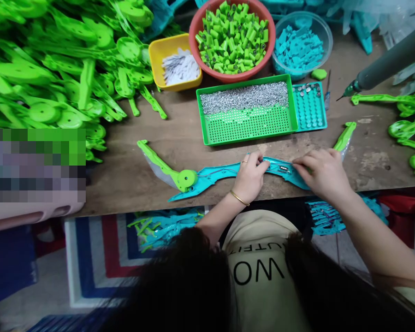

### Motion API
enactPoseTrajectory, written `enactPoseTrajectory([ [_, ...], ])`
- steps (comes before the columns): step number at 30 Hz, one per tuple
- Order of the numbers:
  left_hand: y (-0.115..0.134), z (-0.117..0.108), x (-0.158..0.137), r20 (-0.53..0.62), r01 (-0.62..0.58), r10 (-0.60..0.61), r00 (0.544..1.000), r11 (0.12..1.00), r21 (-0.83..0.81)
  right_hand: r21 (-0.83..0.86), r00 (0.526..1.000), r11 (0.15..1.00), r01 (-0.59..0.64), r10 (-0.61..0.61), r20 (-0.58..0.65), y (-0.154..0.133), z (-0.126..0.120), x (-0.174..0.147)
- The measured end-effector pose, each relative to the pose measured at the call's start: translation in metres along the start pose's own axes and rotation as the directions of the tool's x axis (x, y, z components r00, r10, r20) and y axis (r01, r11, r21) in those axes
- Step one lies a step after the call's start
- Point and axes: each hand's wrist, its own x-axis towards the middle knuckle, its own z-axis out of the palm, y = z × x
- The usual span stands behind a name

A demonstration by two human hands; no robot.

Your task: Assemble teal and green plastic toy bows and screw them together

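Observation:
A toy bow [210, 174] of blue plastic lies along the front of the bench, its inner side up. Thin wires run inside it, and small metal parts [284, 169] sit right of its middle. A green limb with a round hub [186, 180] forms its left end; another green limb [346, 136] rises at the right. My left hand [251, 177], with a bracelet at the wrist, is closed on the bow's middle, fingers curled over the upper edge. My right hand [323, 177] is closed over its right part, hiding that joint; any small part in the fingertips is hidden.
Behind the bow stands a green perforated tray [247, 131] of screws beside a blue tray [309, 108]. Farther back are a yellow tub [155, 60], a red bowl [195, 41] and a clear tub [328, 41]. Green parts [55, 69] heap at left; a grey screwdriver [383, 62] hangs right.

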Motion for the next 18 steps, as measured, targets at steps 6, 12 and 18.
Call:
enactPoseTrajectory([
  [6, 0.001, -0.002, 0.001, 0.006, 0.006, -0.006, 1.0, 1.0, -0.015, -0.057, 0.984, 0.996, -0.073, 0.063, -0.165, -0.011, 0.015, -0.024],
  [12, 0.001, -0.002, 0.002, -0.006, 0.003, -0.004, 1.0, 1.0, -0.017, 0.058, 0.959, 0.981, -0.184, 0.192, -0.21, -0.017, 0.029, -0.03],
  [18, 0.001, -0.002, 0.001, -0.014, 0.003, -0.004, 1.0, 1.0, -0.023, 0.062, 0.967, 0.989, -0.137, 0.147, -0.208, -0.016, 0.027, -0.034],
])
